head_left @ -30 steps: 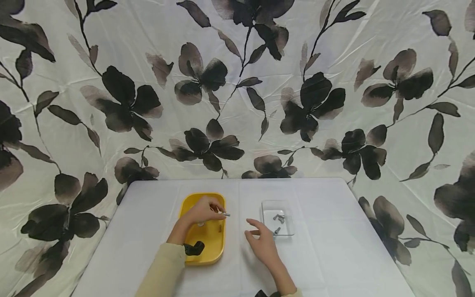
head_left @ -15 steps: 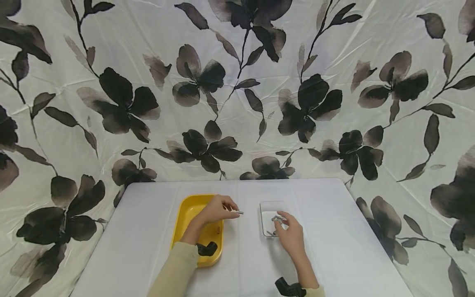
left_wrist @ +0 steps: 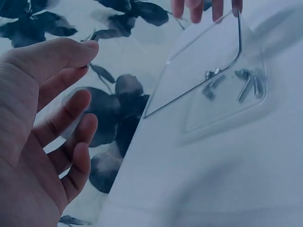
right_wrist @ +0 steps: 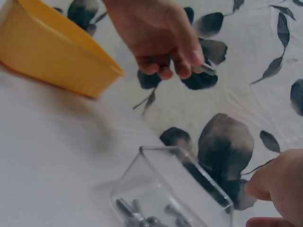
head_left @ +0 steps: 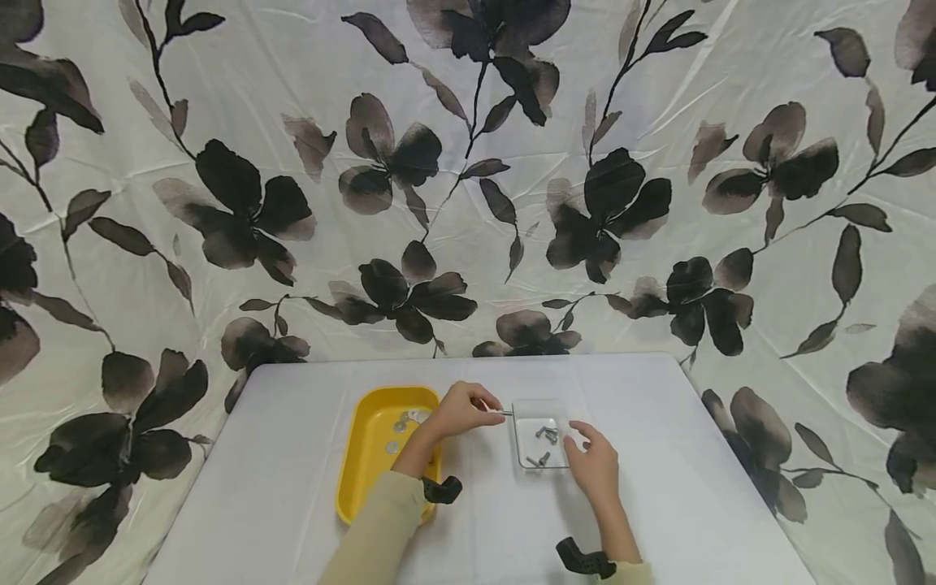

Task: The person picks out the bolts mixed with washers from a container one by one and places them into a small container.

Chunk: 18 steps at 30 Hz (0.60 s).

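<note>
My left hand pinches a small metal screw between thumb and forefinger, just at the left rim of a clear plastic tray. The left wrist view shows the screw at the fingertips and several screws lying in the clear tray. My right hand lies at the tray's right side with relaxed fingers, its fingertips at the rim. A yellow tray to the left holds several small metal pieces.
Both trays stand on a white table set against a floral cloth backdrop. Black straps sit on my left wrist and right wrist. In the right wrist view the yellow tray lies left of the clear tray.
My left hand carried the screw rightward from over the yellow tray to the clear tray's left rim. My right hand went from the bare table to the clear tray's right side.
</note>
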Motion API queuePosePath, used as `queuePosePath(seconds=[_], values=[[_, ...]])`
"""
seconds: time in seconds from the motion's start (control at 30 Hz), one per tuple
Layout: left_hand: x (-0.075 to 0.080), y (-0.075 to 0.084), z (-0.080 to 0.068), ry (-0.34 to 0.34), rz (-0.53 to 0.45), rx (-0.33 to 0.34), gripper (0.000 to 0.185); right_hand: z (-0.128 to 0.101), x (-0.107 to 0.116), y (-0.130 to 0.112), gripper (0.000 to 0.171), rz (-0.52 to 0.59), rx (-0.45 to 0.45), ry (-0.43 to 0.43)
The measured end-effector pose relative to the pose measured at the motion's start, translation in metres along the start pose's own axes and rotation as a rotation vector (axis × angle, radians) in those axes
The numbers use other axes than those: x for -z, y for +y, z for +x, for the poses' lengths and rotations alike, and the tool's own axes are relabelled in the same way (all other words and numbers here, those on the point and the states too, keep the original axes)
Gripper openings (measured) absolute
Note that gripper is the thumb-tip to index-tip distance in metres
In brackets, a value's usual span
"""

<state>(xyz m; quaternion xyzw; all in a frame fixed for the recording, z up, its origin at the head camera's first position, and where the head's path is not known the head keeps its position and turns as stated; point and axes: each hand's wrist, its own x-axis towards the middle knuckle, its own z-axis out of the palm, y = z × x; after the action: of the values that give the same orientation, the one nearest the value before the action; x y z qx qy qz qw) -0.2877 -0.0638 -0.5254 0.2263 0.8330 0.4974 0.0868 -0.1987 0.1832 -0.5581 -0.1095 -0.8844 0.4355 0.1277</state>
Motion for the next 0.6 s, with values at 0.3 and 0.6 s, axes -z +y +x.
queuePosePath(seconds=[0.3,0.6], values=[[-0.026,-0.006,0.011,0.038,-0.039,0.019,0.018,-0.004,-0.016,0.013,0.035,0.059,-0.110,-0.023],[-0.048,-0.003,0.016,0.088,-0.069,0.040,0.017,-0.013,-0.023,0.023,0.041,0.186,-0.149,-0.038]])
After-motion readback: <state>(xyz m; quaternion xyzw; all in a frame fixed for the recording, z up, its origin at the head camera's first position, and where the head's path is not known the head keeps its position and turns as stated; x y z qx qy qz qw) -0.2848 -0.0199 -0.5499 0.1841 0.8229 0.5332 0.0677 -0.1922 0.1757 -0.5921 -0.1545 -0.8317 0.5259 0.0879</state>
